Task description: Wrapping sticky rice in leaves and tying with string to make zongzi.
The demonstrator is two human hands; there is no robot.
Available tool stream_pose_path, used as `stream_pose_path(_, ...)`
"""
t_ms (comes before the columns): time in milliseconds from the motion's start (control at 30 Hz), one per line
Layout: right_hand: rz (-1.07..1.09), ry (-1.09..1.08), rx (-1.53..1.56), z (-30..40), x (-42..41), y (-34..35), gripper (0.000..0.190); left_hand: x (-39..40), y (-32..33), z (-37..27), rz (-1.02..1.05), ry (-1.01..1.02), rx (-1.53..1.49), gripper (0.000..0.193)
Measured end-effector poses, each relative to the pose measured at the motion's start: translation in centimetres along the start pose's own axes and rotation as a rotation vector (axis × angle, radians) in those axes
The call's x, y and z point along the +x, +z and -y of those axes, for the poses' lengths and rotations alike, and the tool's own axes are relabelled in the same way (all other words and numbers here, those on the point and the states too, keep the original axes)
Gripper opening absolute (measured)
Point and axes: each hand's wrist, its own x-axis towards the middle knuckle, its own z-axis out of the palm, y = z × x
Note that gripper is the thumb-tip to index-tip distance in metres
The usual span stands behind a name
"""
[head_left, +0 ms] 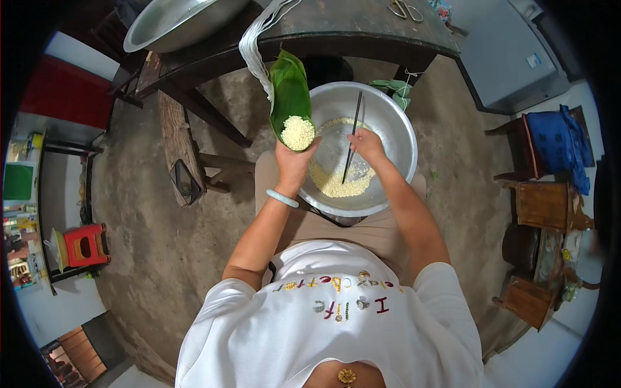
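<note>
My left hand [293,162] is closed around a green leaf [291,89] folded into a cone, its long end pointing away from me. Pale grains of rice [298,132] fill the cone's mouth. Between the fingers of my right hand [367,145] is a dark chopstick [355,116], whose lower tip reaches the loose grains [342,186] in a large metal basin [411,145]. The basin is in front of me, by my knees. More grains cling in a thin band along its far inner side.
A dark wooden table [339,41] stands beyond the basin. It bears a metal bowl [165,29], scissors [405,10] and white strings [254,51] hanging over its edge. Bundled leaves [400,89] hang near a table leg. A wooden bench [174,131] with a phone-like dark object [186,182] is at left.
</note>
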Motion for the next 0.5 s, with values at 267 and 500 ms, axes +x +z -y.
stream_pose_path(267,-0.348,-0.63,0.427,16.1,-7.2,-8.9,0.017,-0.7,-0.2,1.5,0.038,0.026,0.022,0.053)
stream_pose_path(500,-0.286,-0.818,0.029,19.6,-10.4,-5.5,0.019,-1.5,2.3,0.7,0.138,-0.069,-0.019,0.057)
